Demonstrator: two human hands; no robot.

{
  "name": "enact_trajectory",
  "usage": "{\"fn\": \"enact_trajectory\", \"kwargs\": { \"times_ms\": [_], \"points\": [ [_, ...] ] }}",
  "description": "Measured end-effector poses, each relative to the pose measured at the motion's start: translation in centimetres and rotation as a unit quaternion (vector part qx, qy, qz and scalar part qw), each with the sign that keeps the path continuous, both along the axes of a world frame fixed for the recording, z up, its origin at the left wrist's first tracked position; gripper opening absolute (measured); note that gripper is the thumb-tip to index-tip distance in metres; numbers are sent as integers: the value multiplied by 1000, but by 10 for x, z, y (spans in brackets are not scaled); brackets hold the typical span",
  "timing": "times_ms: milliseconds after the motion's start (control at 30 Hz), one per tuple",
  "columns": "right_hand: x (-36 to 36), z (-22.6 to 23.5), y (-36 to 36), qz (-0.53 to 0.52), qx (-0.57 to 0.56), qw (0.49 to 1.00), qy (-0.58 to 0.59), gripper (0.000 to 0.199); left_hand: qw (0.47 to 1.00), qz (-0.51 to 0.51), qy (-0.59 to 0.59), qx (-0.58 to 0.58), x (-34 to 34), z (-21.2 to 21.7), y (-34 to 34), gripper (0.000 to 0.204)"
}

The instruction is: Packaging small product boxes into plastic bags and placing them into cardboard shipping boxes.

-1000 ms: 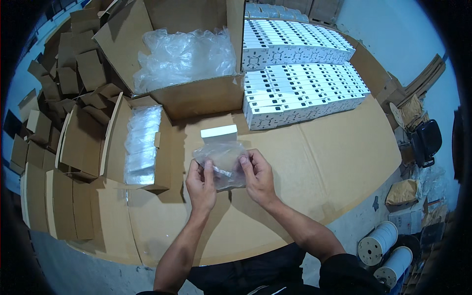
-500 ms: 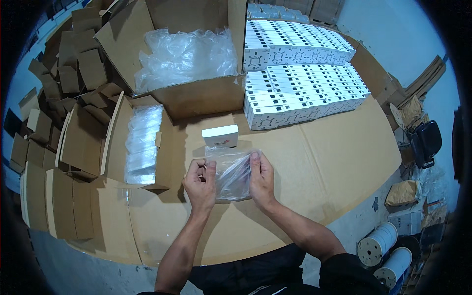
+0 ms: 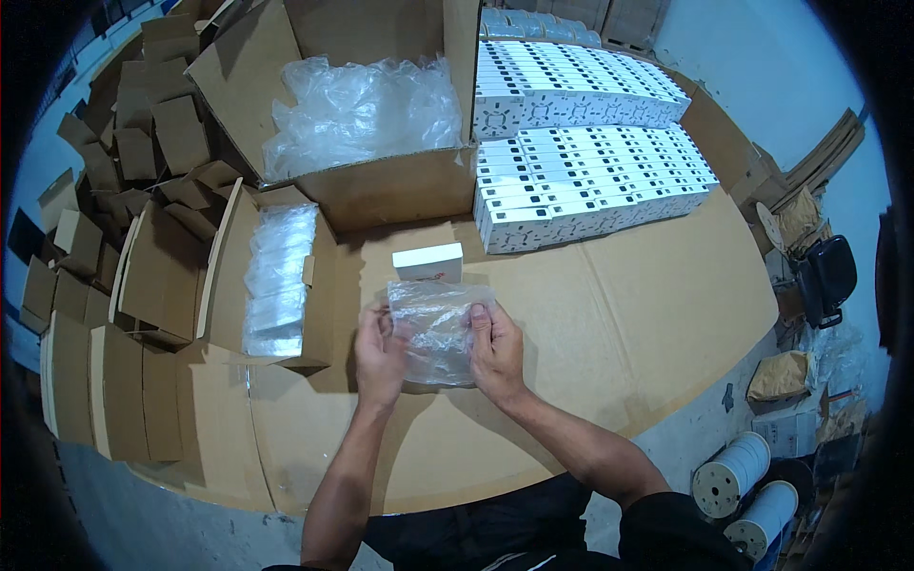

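A clear plastic bag (image 3: pixel 433 333) hangs flat over the cardboard-covered table, in front of me. My right hand (image 3: pixel 497 354) pinches its right edge, thumb on the near face. At the bag's left edge is my left hand (image 3: pixel 380 357), its fingers blurred and partly behind the plastic, so its grip is unclear. Just beyond the bag stands a small white box (image 3: pixel 427 262) with a red mark, its lower part covered by the plastic.
An open carton (image 3: pixel 381 186) of loose clear bags stands at the back. Left of my hands, a narrower carton (image 3: pixel 318 328) holds a row of plastic-wrapped items (image 3: pixel 276 285). White boxes (image 3: pixel 590 181) are stacked back right. Empty brown cartons (image 3: pixel 157 276) crowd the left side.
The bag has shifted slightly left and spread flatter. My right hand has moved a little left with it. My left hand's thumb has left the bag's front and its fingers are now blurred.
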State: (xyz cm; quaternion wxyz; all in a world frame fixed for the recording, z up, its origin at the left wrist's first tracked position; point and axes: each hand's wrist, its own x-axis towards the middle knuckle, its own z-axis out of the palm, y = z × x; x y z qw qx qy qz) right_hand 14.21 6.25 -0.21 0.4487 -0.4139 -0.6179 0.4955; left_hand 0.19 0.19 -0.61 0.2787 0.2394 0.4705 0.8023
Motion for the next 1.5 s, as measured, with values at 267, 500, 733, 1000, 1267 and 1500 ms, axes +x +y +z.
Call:
{"fn": "enact_trajectory", "kwargs": {
  "times_ms": [267,500,733,1000,1267,1500],
  "points": [
    [20,12,40,149,-56,982,103,22,930,-264,138,-216,-4,12,-7,30],
    [32,70,55,35,178,983,-6,22,929,-246,160,-224,-5,17,-8,32],
    [27,67,52,114,410,881,-207,23,932,-223,184,-219,-7,8,-5,32],
    [31,71,53,161,441,861,-195,20,934,-194,188,-232,-4,17,-2,37],
    [13,107,56,341,313,806,-368,22,938,-175,224,-198,-6,5,-3,39],
    [2,118,69,458,225,788,-345,21,917,-198,270,-217,-7,11,-6,55]
  ]
}}
